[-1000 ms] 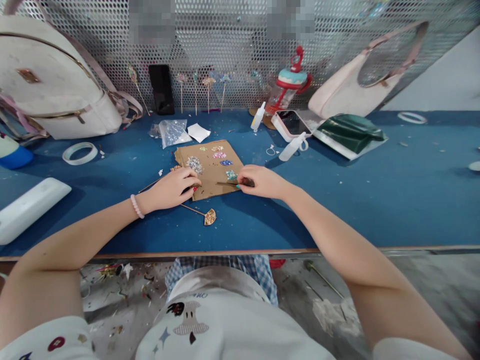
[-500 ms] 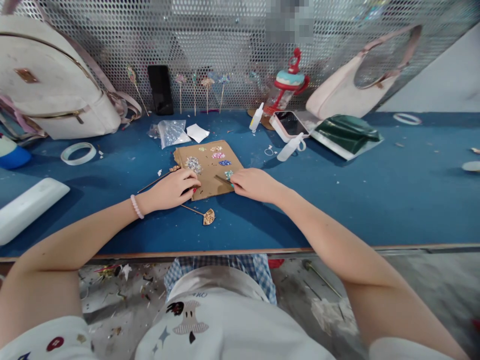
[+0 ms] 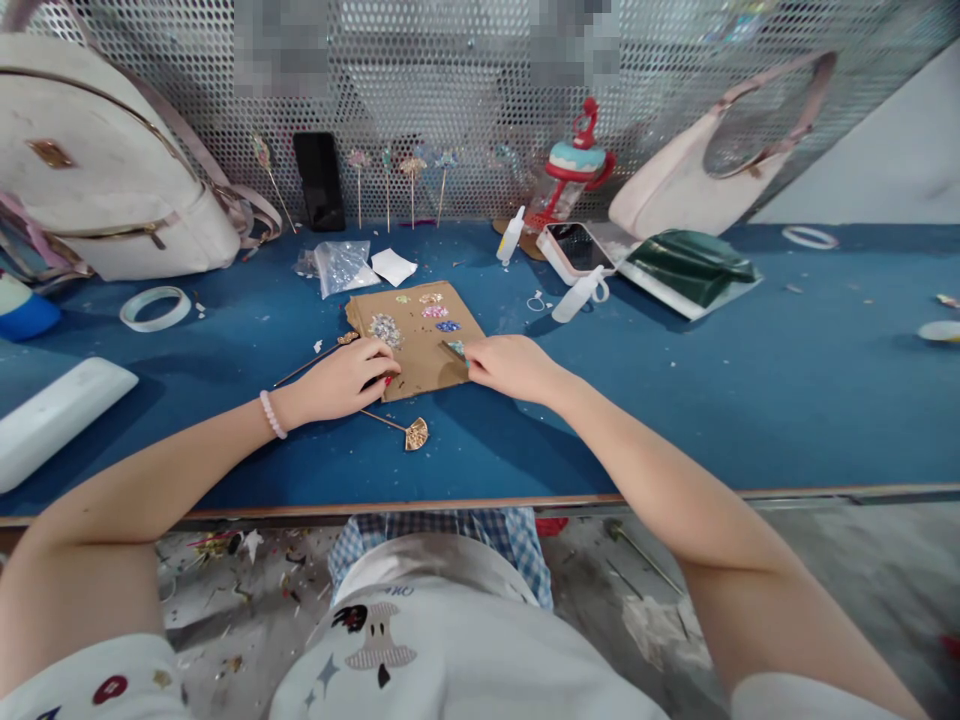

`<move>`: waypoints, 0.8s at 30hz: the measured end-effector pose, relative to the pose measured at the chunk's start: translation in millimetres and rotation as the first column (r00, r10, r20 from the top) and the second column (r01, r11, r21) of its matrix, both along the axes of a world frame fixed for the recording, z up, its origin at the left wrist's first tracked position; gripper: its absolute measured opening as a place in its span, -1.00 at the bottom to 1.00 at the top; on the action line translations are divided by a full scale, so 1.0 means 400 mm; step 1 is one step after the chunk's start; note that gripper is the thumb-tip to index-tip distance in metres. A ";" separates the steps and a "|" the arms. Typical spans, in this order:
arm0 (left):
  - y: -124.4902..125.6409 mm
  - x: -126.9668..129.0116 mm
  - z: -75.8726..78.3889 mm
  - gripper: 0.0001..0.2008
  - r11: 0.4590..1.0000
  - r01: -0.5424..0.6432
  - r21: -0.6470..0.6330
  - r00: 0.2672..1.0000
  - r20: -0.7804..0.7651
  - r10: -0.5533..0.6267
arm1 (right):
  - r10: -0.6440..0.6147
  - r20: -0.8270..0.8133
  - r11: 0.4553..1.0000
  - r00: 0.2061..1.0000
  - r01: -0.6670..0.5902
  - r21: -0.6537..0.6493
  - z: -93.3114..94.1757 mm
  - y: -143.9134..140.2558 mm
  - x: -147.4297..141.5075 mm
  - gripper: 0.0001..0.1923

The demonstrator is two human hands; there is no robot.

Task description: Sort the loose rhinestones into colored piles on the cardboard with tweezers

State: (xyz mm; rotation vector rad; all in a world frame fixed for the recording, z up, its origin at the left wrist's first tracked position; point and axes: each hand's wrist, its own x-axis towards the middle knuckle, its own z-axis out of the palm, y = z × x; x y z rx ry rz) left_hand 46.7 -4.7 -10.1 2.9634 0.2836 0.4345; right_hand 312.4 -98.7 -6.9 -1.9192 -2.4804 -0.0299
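Left hand (image 3: 346, 378) curls closed over a small piece at the cardboard sheet's (image 3: 417, 345) near edge, while right hand (image 3: 510, 366) pinches a thin stick (tip at the teal beads (image 3: 456, 348)), so a light, steady touch seems wise.

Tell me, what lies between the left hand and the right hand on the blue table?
In the head view, the brown cardboard sheet with small heaps of coloured beads lies between the left hand and right hand; both hands touch it.
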 end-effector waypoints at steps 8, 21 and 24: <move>-0.001 0.001 0.003 -0.73 1.000 -0.016 -0.023 1.000 -0.005 0.016 | -0.050 -0.005 0.998 0.999 0.050 -0.037 0.004 -0.002 0.007 -0.83; 0.000 -0.001 0.003 -0.72 1.000 -0.013 -0.026 1.000 -0.009 0.013 | -0.126 -0.058 0.987 0.990 0.119 -0.107 0.014 -0.006 0.012 -0.84; 0.000 -0.001 0.002 -0.72 1.000 -0.016 -0.024 1.000 -0.005 0.016 | -0.096 -0.116 0.994 0.989 0.088 -0.069 0.011 -0.008 0.026 -0.83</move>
